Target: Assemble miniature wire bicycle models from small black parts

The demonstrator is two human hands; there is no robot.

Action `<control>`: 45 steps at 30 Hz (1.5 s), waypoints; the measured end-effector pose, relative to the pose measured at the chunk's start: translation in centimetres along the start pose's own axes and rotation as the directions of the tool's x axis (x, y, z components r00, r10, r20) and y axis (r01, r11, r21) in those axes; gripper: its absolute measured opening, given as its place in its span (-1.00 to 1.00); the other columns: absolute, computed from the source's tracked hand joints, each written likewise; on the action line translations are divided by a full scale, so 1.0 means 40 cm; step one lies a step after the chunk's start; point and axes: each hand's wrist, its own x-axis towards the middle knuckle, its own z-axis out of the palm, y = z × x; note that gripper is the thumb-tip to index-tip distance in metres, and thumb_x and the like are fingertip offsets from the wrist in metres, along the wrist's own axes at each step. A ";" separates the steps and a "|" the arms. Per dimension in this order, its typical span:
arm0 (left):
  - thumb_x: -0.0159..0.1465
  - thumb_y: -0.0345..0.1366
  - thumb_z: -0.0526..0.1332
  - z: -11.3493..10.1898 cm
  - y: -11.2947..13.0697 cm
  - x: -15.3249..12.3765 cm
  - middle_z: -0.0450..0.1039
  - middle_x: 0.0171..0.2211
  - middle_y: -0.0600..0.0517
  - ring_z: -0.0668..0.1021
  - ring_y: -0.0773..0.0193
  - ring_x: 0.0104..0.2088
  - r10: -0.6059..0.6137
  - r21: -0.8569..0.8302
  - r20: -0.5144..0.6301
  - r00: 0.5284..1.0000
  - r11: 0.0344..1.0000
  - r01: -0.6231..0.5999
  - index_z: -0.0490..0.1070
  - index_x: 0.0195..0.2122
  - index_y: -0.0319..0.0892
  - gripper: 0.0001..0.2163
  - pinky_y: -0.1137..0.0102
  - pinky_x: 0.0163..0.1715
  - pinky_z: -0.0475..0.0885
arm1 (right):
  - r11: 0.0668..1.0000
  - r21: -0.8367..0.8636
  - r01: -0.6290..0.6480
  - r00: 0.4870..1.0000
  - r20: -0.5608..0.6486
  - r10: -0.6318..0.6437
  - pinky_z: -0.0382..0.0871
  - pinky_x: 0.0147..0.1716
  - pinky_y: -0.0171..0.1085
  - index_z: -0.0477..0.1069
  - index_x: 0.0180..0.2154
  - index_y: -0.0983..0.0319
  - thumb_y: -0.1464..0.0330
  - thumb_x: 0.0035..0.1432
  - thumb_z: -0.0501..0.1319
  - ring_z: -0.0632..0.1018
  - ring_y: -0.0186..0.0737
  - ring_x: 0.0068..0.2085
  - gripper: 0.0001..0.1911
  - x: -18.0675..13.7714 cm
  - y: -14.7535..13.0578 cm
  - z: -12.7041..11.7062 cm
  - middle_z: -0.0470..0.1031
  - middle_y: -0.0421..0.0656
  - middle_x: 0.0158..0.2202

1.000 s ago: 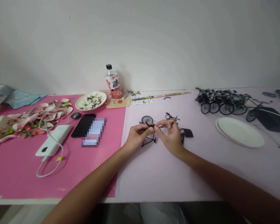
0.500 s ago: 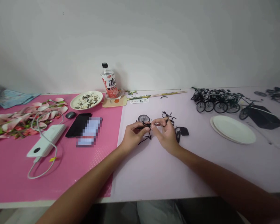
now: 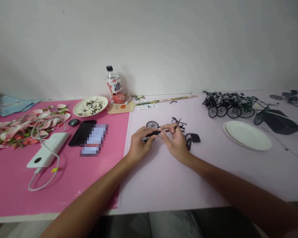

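My left hand [image 3: 139, 143] is pinched round a thin black frame piece [image 3: 153, 134] of a small model bicycle, just above the pale lilac table [image 3: 164, 178]. My right hand [image 3: 174, 140] is closed on a thin black rod [image 3: 176, 125], its fingertips meeting the left hand's. A small spoked wheel [image 3: 152, 124] lies just behind my left hand. More black parts [image 3: 181, 121] and a black wheel with a small pad [image 3: 192, 138] lie to the right of my right hand.
Several finished model bicycles [image 3: 228, 105] stand at the back right beside white plates [image 3: 248, 135] and a black bag [image 3: 280, 121]. On the pink mat [image 3: 64, 185] lie a phone [image 3: 80, 133], a power bank with cable [image 3: 46, 153], artificial flowers [image 3: 20, 127], a dish [image 3: 90, 106]. A bottle [image 3: 114, 86] stands by the wall.
The frame piece was upright between my hands; now my left hand holds it tilted nearly level. Both hands stay together, and the view has drifted a little to the right.
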 end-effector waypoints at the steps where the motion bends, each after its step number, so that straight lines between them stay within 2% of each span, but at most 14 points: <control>1: 0.32 -0.19 0.37 -0.002 0.001 0.000 0.65 -0.16 -0.13 0.61 0.09 -0.16 0.013 0.018 0.007 1.000 1.000 -0.013 0.70 -0.12 -0.06 -0.83 0.25 -0.07 0.48 | 1.000 0.004 0.004 1.000 0.005 -0.004 0.42 0.07 -0.01 0.07 -0.26 0.08 0.25 0.34 0.27 0.56 -0.15 -0.07 -0.66 0.000 0.003 -0.001 0.53 -0.16 -0.18; 6: 0.33 -0.20 0.36 0.001 0.000 -0.001 0.65 -0.15 -0.13 0.61 0.10 -0.14 0.023 0.036 0.017 1.000 0.999 -0.024 0.70 -0.12 -0.09 -0.83 0.26 -0.07 0.49 | 1.000 0.019 0.003 1.000 0.014 -0.004 0.43 0.03 -0.03 0.08 -0.26 0.08 0.22 0.37 0.27 0.57 -0.15 -0.06 -0.67 0.000 0.015 -0.003 0.54 -0.16 -0.17; 10: 0.29 -0.20 0.40 0.016 -0.006 -0.003 0.66 -0.17 -0.11 0.62 0.12 -0.13 -0.071 -0.065 -0.005 0.997 0.995 0.071 0.68 -0.23 -0.13 -0.86 0.29 -0.08 0.50 | 0.999 0.038 0.030 0.999 -0.018 -0.029 0.40 0.07 -0.03 0.07 -0.26 0.08 0.27 0.34 0.30 0.59 -0.17 -0.09 -0.64 0.003 0.009 -0.003 0.55 -0.20 -0.20; 14: 0.26 -0.17 0.42 0.020 -0.010 -0.002 0.64 -0.19 -0.09 0.63 0.15 -0.18 -0.149 -0.129 -0.001 0.989 0.981 0.148 0.67 -0.21 -0.15 -0.82 0.30 -0.13 0.53 | 0.999 0.022 0.031 0.999 -0.027 -0.031 0.41 0.06 -0.04 0.08 -0.26 0.08 0.29 0.32 0.33 0.59 -0.16 -0.08 -0.63 0.005 -0.003 -0.003 0.58 -0.17 -0.19; 19: 0.27 -0.19 0.41 0.016 -0.009 -0.002 0.66 -0.14 -0.10 0.65 0.10 -0.09 -0.112 -0.080 -0.016 0.994 0.991 0.111 0.65 -0.30 -0.14 -0.86 0.26 -0.05 0.54 | 1.000 -0.001 -0.026 0.999 -0.028 0.026 0.38 0.06 -0.03 0.08 -0.26 0.08 0.29 0.30 0.33 0.59 -0.14 -0.08 -0.63 0.005 0.001 -0.005 0.59 -0.15 -0.19; 24: 0.24 -0.18 0.43 0.019 -0.008 -0.005 0.67 -0.14 -0.10 0.65 0.13 -0.15 -0.156 -0.081 -0.037 0.987 0.985 0.153 0.65 -0.21 -0.15 -0.82 0.26 -0.06 0.53 | 0.999 0.003 -0.034 0.999 -0.011 0.034 0.35 0.04 -0.04 0.05 -0.25 0.08 0.34 0.32 0.29 0.56 -0.16 -0.11 -0.65 0.008 0.004 -0.007 0.56 -0.17 -0.19; 27: 0.21 -0.16 0.45 0.022 -0.010 -0.004 0.67 -0.18 -0.09 0.64 0.14 -0.17 -0.195 -0.106 -0.025 0.980 0.976 0.192 0.64 -0.20 -0.17 -0.78 0.27 -0.07 0.52 | 1.000 -0.010 0.002 1.000 -0.001 -0.002 0.35 0.03 -0.06 0.04 -0.24 0.08 0.36 0.34 0.24 0.54 -0.18 -0.11 -0.68 0.013 -0.002 -0.008 0.51 -0.19 -0.20; 31: 0.19 -0.11 0.46 0.024 -0.010 0.000 0.64 -0.23 -0.07 0.62 0.17 -0.23 -0.272 -0.191 0.003 0.962 0.944 0.268 0.62 -0.26 -0.20 -0.74 0.29 -0.13 0.51 | 0.984 -0.145 0.099 0.995 0.027 -0.096 0.36 -0.02 -0.09 0.04 -0.24 0.08 0.38 0.36 0.20 0.50 -0.18 -0.15 -0.72 0.022 -0.007 -0.014 0.45 -0.18 -0.22; 35: 0.17 -0.09 0.47 0.025 -0.007 0.002 0.64 -0.18 -0.09 0.62 0.16 -0.18 -0.315 -0.263 0.009 0.949 0.915 0.306 0.61 -0.24 -0.20 -0.71 0.28 -0.09 0.51 | 0.959 -0.232 0.165 0.984 0.099 -0.146 0.38 -0.06 -0.10 0.02 -0.23 0.08 0.39 0.39 0.13 0.47 -0.18 -0.17 -0.75 0.025 -0.008 -0.019 0.41 -0.16 -0.21; 40: 0.14 -0.07 0.49 0.025 -0.008 0.003 0.64 -0.17 -0.09 0.63 0.16 -0.17 -0.325 -0.289 0.007 0.946 0.905 0.313 0.61 -0.25 -0.20 -0.69 0.27 -0.07 0.52 | 0.949 -0.242 0.201 0.973 0.159 -0.166 0.40 -0.09 -0.10 0.00 -0.22 0.07 0.42 0.40 0.10 0.47 -0.17 -0.15 -0.76 0.024 -0.004 -0.021 0.40 -0.14 -0.19; 45: 0.11 -0.07 0.51 0.029 -0.015 0.006 0.65 -0.20 -0.09 0.64 0.16 -0.20 -0.322 -0.291 0.017 0.947 0.904 0.313 0.63 -0.27 -0.20 -0.69 0.25 -0.07 0.53 | 0.952 -0.224 0.207 0.971 0.163 -0.173 0.41 -0.12 -0.11 0.00 -0.23 0.07 0.42 0.40 0.10 0.48 -0.17 -0.16 -0.75 0.024 0.006 -0.021 0.40 -0.15 -0.20</control>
